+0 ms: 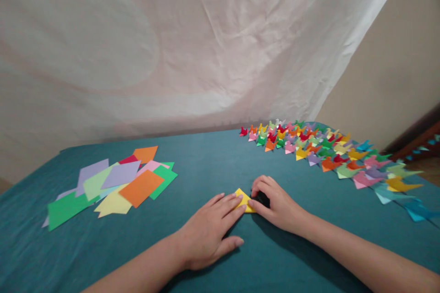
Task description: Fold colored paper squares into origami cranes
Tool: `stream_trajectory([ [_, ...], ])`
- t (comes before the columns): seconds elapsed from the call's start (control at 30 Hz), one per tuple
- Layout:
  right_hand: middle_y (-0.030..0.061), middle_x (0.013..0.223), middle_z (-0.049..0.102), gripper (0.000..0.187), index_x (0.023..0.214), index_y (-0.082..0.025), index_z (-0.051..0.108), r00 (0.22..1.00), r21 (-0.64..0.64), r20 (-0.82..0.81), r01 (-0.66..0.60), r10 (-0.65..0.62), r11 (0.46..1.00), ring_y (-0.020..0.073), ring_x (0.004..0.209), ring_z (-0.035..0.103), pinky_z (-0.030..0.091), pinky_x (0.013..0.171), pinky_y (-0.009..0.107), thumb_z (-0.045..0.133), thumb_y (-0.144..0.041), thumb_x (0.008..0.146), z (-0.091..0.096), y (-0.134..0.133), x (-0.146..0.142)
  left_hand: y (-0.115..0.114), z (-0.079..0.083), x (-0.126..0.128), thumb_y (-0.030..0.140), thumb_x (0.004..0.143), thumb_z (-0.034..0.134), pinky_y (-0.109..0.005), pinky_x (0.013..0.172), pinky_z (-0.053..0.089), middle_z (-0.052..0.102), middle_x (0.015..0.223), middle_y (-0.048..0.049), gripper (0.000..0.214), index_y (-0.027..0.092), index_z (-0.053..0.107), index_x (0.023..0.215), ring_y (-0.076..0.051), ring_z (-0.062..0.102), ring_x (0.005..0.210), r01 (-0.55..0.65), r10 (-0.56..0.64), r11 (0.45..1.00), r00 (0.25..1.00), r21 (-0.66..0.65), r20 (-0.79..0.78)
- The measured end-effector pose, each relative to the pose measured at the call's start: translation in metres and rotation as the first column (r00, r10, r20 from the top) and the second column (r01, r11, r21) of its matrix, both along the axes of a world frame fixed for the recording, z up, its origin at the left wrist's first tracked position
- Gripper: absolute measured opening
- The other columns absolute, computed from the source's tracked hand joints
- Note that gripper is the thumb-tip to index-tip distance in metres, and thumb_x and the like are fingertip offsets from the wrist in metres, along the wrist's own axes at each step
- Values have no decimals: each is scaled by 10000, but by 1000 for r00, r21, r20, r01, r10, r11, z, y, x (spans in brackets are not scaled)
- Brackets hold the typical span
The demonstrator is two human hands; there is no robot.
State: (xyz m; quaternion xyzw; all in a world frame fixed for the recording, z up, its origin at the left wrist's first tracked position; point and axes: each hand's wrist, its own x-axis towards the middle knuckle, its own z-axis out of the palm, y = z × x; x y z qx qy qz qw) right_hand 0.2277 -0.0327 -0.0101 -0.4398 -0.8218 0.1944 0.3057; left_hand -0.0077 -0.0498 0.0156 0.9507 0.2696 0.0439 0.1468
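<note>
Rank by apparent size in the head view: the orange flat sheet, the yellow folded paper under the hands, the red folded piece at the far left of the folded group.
1. Orange flat sheet
2. Yellow folded paper, partly hidden by the left hand and right hand
3. Red folded piece, farther away, so its true size is unsure

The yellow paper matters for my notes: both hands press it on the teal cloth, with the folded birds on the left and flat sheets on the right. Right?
Sides are swapped. The head view shows the folded birds on the right, the flat sheets on the left. Both the left hand and right hand do press the yellow paper on the teal cloth.
</note>
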Motion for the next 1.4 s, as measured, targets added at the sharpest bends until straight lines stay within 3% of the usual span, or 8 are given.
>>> stream_trajectory([
  [0.17,70,965,547,176,1010,-197,607,999,20,14,-50,50,999,196,911,506,428,805,355,578,-221,839,1,0,0,0,1,0,488,931,359,-457,1127,181,265,1487,-93,603,204,206,1440,-238,215,1374,1,-1,1000,1000,0,-11],
  [0.5,87,1030,564,267,1121,-230,623,986,82,141,-102,90,991,208,937,512,427,805,376,528,-323,890,4,-2,0,-2,3,1,468,928,383,-448,1122,201,287,1475,-112,596,192,227,1433,-247,233,1367,2,-2,1000,1000,11,7],
  [0.67,98,1077,558,363,1183,-233,586,974,104,202,-127,104,986,227,947,506,427,814,393,576,-366,846,10,-5,-1,-2,1,0,481,933,361,-450,1122,204,289,1473,-117,586,183,252,1426,-252,231,1368,-12,12,1000,1000,19,5],
  [1.17,101,1089,561,329,1148,-218,595,967,117,234,-128,98,985,232,953,500,425,823,399,573,-345,845,10,-6,-2,-2,0,0,471,926,384,-441,1120,201,275,1480,-109,584,194,251,1423,-246,222,1371,-13,13,1000,1000,17,6],
  [1.4,94,1077,564,356,1173,-230,581,965,121,239,-140,109,983,228,944,501,424,818,393,587,-339,834,10,-6,-2,1,2,1,438,923,407,-425,1106,228,352,1442,-118,565,172,282,1405,-237,295,1340,-29,29,1000,998,-9,50],
])
